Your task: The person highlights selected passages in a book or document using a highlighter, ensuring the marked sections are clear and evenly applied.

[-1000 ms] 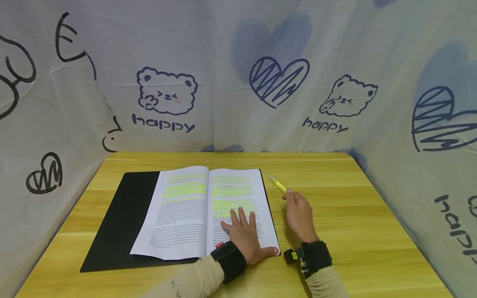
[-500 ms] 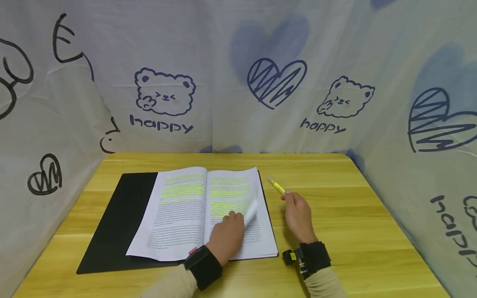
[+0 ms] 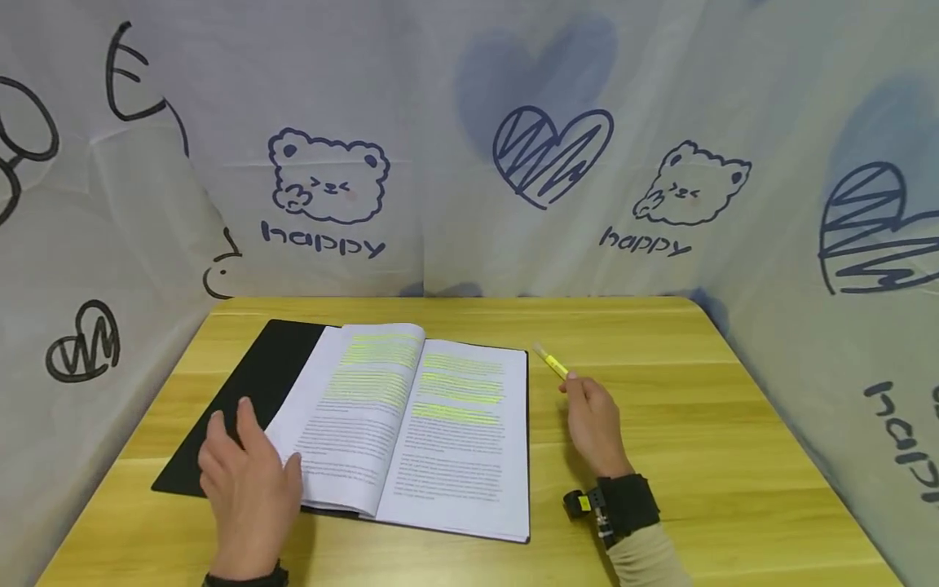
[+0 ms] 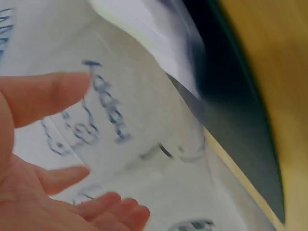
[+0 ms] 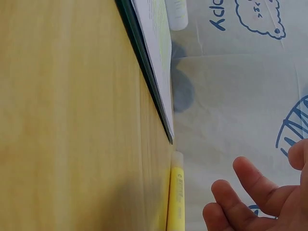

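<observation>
A book of printed pages (image 3: 455,473) lies spread on the table, with yellow highlighted lines near the top of both pages. Its left page (image 3: 345,444) bulges up toward the spine. My left hand (image 3: 249,481) is over the lower left edge of the pages and the black cover, fingers spread and holding nothing. A yellow highlighter (image 3: 552,363) lies right of the book. Close beside its lower end is my right hand (image 3: 596,424); in the right wrist view its fingers (image 5: 255,185) are relaxed and apart from the highlighter (image 5: 176,202).
The black cover (image 3: 257,367) sticks out left of the pages on the wood-grain table (image 3: 697,440). White cloth (image 3: 440,196) printed with bears and hearts hangs behind and along both sides.
My left hand lifted the right page, turned it over to the left and let go, ending at the book's left. The book has rotated slightly clockwise. My right hand stayed by the highlighter.
</observation>
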A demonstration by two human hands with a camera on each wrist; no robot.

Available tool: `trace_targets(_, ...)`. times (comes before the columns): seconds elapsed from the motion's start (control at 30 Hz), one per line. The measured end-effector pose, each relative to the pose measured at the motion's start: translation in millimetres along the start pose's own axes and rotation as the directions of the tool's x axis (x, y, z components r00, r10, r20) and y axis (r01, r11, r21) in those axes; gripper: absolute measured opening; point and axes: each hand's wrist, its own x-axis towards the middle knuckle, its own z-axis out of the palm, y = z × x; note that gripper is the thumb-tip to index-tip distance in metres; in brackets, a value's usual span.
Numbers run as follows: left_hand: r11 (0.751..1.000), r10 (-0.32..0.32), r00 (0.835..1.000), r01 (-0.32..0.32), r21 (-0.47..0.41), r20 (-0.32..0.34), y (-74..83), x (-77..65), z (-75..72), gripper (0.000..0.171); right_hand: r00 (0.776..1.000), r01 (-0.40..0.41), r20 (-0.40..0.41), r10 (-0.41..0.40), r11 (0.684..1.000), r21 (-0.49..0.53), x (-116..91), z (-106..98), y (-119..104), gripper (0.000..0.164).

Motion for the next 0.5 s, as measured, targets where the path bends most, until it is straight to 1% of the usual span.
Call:
trace_targets(0.03, 0.999, 0.035, 0.999, -0.035, -0.009, -0.007, 3.6, -2.0, 2.2, 0.092, 1.000, -0.002, 0.001, 0.002, 1.000, -0.004, -0.4, -0.3, 0.8, 0.061)
trace_targets(0.07, 0.996, 0.088, 0.996, -0.088, -0.019, -0.007, 9.9, -5.6, 5.5, 0.088, 1.000, -0.003, 0.002, 0.003, 1.000, -0.008, -0.7, -0.6, 1.7, 0.061)
trace_targets(0.1, 0.987, 0.159, 0.987, -0.158, -0.026, -0.001, 17.9, -9.7, 9.8, 0.086, 1.000, -0.003, 0.002, 0.003, 1.000, -0.009, -0.8, -0.6, 2.5, 0.061)
trace_targets(0.13, 0.973, 0.230, 0.973, -0.229, -0.030, 0.019, 27.8, -14.0, 14.7, 0.084, 1.000, -0.002, 0.000, 0.002, 1.000, -0.011, -0.8, -0.7, 3.1, 0.062)
trace_targets(0.17, 0.954, 0.299, 0.953, -0.298, -0.032, 0.047, 38.7, -18.6, 21.0, 0.085, 1.000, 0.000, -0.002, 0.000, 1.000, -0.011, -0.7, -0.7, 3.6, 0.062)
trace_targets(0.2, 0.934, 0.356, 0.930, -0.355, -0.031, 0.089, 50.5, -23.6, 28.1, 0.088, 1.000, 0.001, -0.005, -0.001, 1.000, -0.012, -0.3, -0.6, 3.9, 0.062)
trace_targets(0.23, 0.918, 0.395, 0.907, -0.396, -0.024, 0.146, 62.7, -28.5, 35.6, 0.091, 1.000, 0.002, -0.008, -0.002, 1.000, -0.014, 0.0, -0.6, 3.9, 0.063)
trace_targets(0.3, 0.883, 0.452, 0.851, -0.469, -0.001, 0.267, 83.8, -38.6, 52.4, 0.099, 1.000, 0.006, -0.013, -0.006, 1.000, -0.014, 0.6, -0.6, 3.9, 0.063)
trace_targets(0.37, 0.850, 0.465, 0.796, -0.524, 0.056, 0.387, 101.4, -48.4, 68.5, 0.103, 1.000, 0.007, -0.014, -0.007, 1.000, -0.015, 1.4, -0.4, 2.6, 0.063)
trace_targets(0.4, 0.831, 0.461, 0.769, -0.550, 0.089, 0.442, 108.0, -53.3, 76.0, 0.105, 1.000, 0.005, -0.014, -0.005, 1.000, -0.015, 1.4, -0.4, 1.8, 0.063)
trace_targets(0.43, 0.805, 0.454, 0.741, -0.579, 0.128, 0.495, 113.4, -57.8, 83.1, 0.106, 1.000, 0.001, -0.013, -0.001, 1.000, -0.018, 1.3, -0.4, 1.0, 0.063)
trace_targets(0.47, 0.781, 0.443, 0.718, -0.603, 0.161, 0.537, 117.6, -62.4, 89.5, 0.107, 1.000, -0.002, -0.012, 0.002, 1.000, -0.018, 1.0, -0.3, 0.4, 0.063)
trace_targets(0.5, 0.758, 0.435, 0.702, -0.624, 0.192, 0.564, 120.8, -66.5, 95.7, 0.108, 1.000, -0.005, -0.012, 0.004, 1.000, -0.018, 0.6, -0.3, -0.1, 0.062)
